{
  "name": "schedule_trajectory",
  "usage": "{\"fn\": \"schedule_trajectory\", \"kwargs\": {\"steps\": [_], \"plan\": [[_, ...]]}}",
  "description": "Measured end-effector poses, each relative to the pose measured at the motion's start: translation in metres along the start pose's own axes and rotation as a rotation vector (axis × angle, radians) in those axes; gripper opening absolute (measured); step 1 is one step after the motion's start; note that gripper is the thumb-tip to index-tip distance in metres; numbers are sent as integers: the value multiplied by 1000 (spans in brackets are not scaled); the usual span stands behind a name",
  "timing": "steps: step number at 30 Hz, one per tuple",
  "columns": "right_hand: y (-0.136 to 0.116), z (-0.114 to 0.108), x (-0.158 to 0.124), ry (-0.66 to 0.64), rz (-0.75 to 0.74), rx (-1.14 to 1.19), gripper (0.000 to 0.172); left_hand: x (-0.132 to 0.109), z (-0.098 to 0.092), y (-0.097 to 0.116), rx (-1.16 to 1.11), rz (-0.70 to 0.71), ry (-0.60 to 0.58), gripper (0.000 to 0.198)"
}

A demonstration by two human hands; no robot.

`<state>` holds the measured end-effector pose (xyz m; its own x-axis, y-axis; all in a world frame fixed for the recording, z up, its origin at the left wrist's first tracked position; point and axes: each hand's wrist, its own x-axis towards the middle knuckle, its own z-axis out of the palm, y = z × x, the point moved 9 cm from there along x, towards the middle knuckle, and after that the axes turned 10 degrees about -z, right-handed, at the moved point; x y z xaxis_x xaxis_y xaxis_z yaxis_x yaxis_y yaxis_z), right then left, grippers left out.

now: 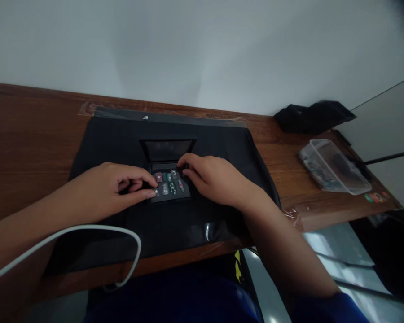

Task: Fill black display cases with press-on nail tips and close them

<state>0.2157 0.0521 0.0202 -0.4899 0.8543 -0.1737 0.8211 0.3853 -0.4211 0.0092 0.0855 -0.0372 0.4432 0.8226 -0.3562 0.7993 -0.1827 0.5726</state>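
Note:
A small black case [170, 177] lies open on a black mat [114, 134], its lid with a mirror [167, 150] tilted up toward the wall. Its tray holds several small coloured pieces [170, 183]. My left hand [111, 190] rests against the case's left edge, thumb and forefinger pinched together at its front left corner. My right hand [215, 177] lies on the case's right side, fingers curled over its back right corner.
The mat covers the middle of a brown wooden desk [30, 134] set against a pale wall. A clear plastic box [333, 166] and a black object [313, 116] sit at the right end. A white cable [87, 231] loops over my left forearm.

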Motion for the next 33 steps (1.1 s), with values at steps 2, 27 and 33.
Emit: {"fn": "schedule_trajectory", "kwargs": {"steps": [2, 27, 33], "plan": [[1, 0, 1, 25, 19, -23, 33, 1, 0, 0, -1, -4, 2, 59], [5, -3, 3, 165, 46, -79, 21, 1, 1, -4, 28, -30, -2, 61], [6, -3, 7, 184, 12, -53, 19, 2, 1, -4, 26, -32, -6, 58]]}}
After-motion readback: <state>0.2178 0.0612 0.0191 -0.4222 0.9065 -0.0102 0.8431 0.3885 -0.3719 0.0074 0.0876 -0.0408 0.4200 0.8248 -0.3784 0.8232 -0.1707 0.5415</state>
